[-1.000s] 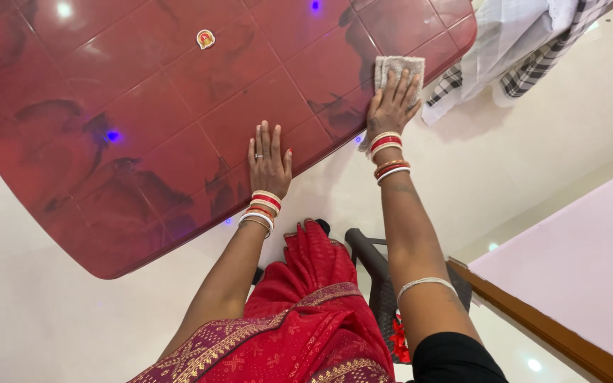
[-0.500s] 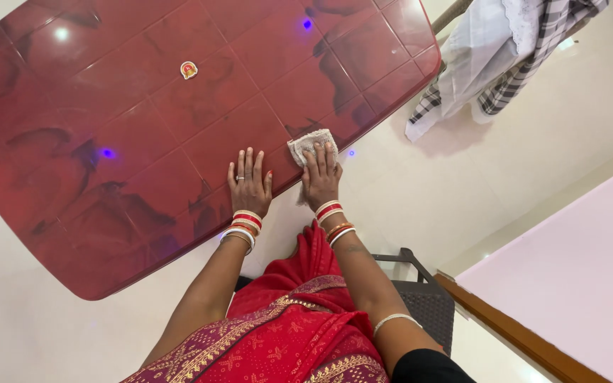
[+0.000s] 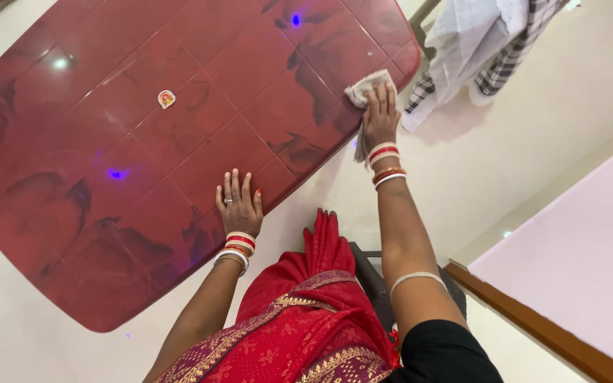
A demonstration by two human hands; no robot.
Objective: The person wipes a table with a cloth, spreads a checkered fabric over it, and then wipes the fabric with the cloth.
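Because the glossy dark-red plastic table (image 3: 143,142) is leaned on near its front edge, it is judged that it could shift or tip on the smooth pale floor (image 3: 533,128) if more weight is put through the left hand (image 3: 238,206), which is laid open and flat, fingers spread, on the tabletop. The pale grey cloth (image 3: 363,86) is pressed against the table near its far right corner under the right hand (image 3: 379,117), whose fingers lie extended on it rather than curled round it; part of the cloth hangs over the edge, so it is judged that it could slip off to the floor on a stroke toward the rim. The white and checked fabric (image 3: 484,50) draped just beyond that corner could be snagged or dragged by a wide sweep. A single small sticker (image 3: 167,98), rounded, white-edged with red and yellow inside, is seen on the tabletop well left of the cloth; its edge could be lifted if rubbed over.
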